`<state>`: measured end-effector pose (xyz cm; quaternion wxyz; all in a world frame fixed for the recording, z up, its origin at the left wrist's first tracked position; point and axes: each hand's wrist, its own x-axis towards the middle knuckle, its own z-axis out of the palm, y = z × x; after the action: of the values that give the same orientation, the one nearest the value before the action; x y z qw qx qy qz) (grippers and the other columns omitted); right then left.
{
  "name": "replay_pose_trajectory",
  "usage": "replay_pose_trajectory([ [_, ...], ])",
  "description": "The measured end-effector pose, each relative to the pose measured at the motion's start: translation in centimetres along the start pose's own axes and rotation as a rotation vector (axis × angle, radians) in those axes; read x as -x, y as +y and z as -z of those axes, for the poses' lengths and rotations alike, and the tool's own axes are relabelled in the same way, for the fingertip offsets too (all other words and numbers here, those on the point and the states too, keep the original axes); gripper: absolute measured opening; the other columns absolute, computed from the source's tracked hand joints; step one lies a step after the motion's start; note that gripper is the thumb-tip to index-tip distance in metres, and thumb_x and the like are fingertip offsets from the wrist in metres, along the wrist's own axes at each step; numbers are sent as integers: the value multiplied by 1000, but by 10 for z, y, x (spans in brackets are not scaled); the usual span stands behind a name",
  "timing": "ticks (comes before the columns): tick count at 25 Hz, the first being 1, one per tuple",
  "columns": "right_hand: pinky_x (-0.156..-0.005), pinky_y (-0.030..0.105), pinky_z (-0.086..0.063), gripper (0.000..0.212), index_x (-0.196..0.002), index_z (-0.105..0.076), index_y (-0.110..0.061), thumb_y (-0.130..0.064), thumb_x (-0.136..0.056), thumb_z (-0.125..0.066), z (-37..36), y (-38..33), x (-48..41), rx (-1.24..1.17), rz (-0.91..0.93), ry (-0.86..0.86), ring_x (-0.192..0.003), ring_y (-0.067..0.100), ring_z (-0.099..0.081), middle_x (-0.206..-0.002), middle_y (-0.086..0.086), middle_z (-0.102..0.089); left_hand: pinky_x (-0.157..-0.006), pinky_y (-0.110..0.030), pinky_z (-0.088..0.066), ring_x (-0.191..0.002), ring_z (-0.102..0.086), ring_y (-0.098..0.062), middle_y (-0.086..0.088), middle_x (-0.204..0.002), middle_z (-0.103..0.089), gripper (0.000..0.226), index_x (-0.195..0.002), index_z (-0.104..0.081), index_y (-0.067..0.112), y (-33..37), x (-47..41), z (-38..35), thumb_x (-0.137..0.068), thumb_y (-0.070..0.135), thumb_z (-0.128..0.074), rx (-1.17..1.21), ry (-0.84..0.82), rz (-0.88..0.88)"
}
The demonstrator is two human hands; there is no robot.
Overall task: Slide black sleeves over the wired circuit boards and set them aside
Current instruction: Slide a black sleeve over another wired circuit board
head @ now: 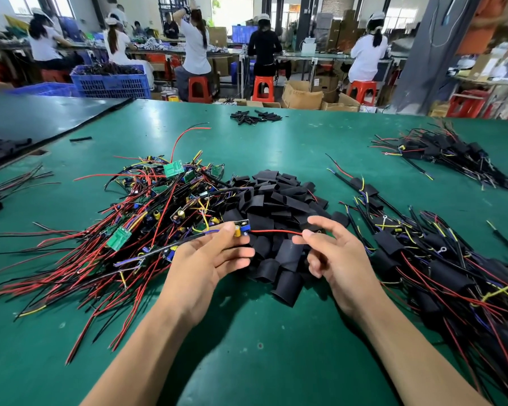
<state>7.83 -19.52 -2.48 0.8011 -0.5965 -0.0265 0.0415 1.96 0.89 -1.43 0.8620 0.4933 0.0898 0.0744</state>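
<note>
My left hand [208, 256] pinches a small wired circuit board [242, 227] with a yellow capacitor, held just above the heap of black sleeves [276, 206]. A red wire [276, 231] runs right from the board to my right hand [332, 253], which pinches its end between thumb and forefinger. A tangle of bare wired boards [147, 212] with red, black and yellow leads lies to the left. Sleeved boards [440, 259] are piled on the right.
The green table [247, 347] stretches forward. A second pile of sleeved boards [443, 153] lies far right and a few loose sleeves [254, 116] at the far edge. A black mat [41, 115] covers the left. Several people sit at benches beyond, beside a blue crate [112, 82].
</note>
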Motion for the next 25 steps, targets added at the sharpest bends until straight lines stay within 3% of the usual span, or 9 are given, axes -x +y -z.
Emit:
replay_pose_trajectory([
  [3, -44, 21, -37, 29, -115, -61, -16, -22, -89, -73, 1, 2, 0, 95, 73, 80, -46, 12, -43, -84, 4, -76, -62, -27, -58, -73, -72, -26, -20, -89, -73, 14, -86, -76, 11, -1, 1, -1, -78, 23, -75, -19, 34, -83],
  [6, -67, 16, -45, 53, -111, -64, -32, -59, -67, -77, 8, 5, 3, 611, 194, 148, -68, 0, -54, -88, -14, -65, -56, -25, -56, -64, -70, -23, -15, -76, -71, 16, -87, -69, 7, 3, 0, -1, -88, 23, -70, -41, 167, -125],
  [8, -79, 23, -43, 71, -118, -60, -40, -75, -56, -68, 7, 7, 7, 960, 190, 63, -86, -5, -54, -99, -20, -55, -53, -24, -55, -59, -68, -20, -12, -72, -71, 18, -86, -64, 6, 5, -1, 0, -95, 22, -65, -55, 218, -130],
  [11, -80, 27, -41, 81, -126, -59, -39, -78, -55, -62, 2, 9, 10, 1127, 176, -32, -91, -3, -50, -101, -24, -47, -53, -23, -55, -58, -68, -20, -12, -73, -72, 18, -85, -63, 6, 4, 2, -3, -96, 21, -63, -65, 214, -95],
  [14, -76, 25, -41, 57, -118, -64, -35, -59, -67, -73, 3, 9, 11, 1059, 261, 6, -85, 0, -52, -92, -18, -53, -54, -25, -56, -62, -69, -21, -15, -80, -73, 18, -89, -64, 6, 2, 3, -5, -96, 23, -63, -62, 180, -41],
  [17, -67, 21, -41, 24, -96, -64, -31, -30, -79, -81, 0, 7, 12, 828, 319, 94, -66, 3, -52, -74, -9, -60, -55, -26, -57, -68, -72, -22, -16, -91, -75, 18, -93, -68, 10, 0, 5, -6, -92, 28, -66, -42, 125, 50],
  [21, -65, 12, -45, 19, -88, -61, -22, -15, -83, -78, -9, 1, 13, 474, 326, 186, -65, 2, -59, -77, -10, -68, -65, -33, -60, -89, -74, -31, -19, -107, -74, 11, -79, -72, 23, -3, 8, -13, -83, 33, -69, 9, -22, 107],
  [25, -54, 16, -42, 25, -93, -53, -15, 3, -87, -70, -19, 2, 16, 186, 224, -1, -53, 7, -49, -65, -4, -58, -75, -34, -60, -103, -71, -37, -21, -113, -72, 23, -97, -65, 13, -8, 10, -16, -84, 32, -68, 34, -135, 135],
])
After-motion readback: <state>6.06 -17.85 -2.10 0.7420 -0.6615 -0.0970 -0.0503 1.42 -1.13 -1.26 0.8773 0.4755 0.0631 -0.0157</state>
